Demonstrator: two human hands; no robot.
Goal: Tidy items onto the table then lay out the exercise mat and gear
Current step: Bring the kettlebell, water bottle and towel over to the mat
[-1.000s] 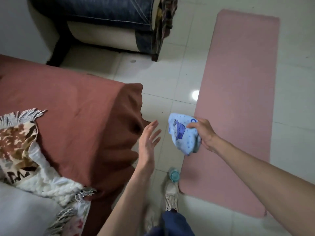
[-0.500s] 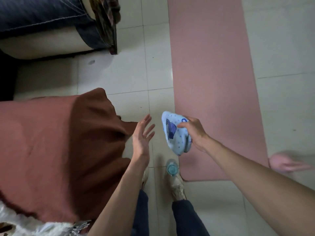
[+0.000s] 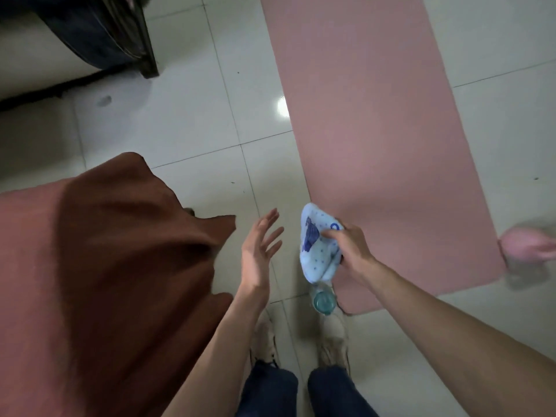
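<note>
2 hands: right hand [image 3: 350, 251] grips a blue towel [image 3: 316, 245]; left hand [image 3: 258, 248] spread flat, holding nothing.

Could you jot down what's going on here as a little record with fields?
left hand: open, fingers spread, holding nothing
right hand: grips a blue dotted towel
exercise mat: pink, unrolled flat on the tiled floor
bottle: on the floor by the mat's near corner
brown cloth: draped at the left
pink object: blurred, at the mat's right edge
</note>
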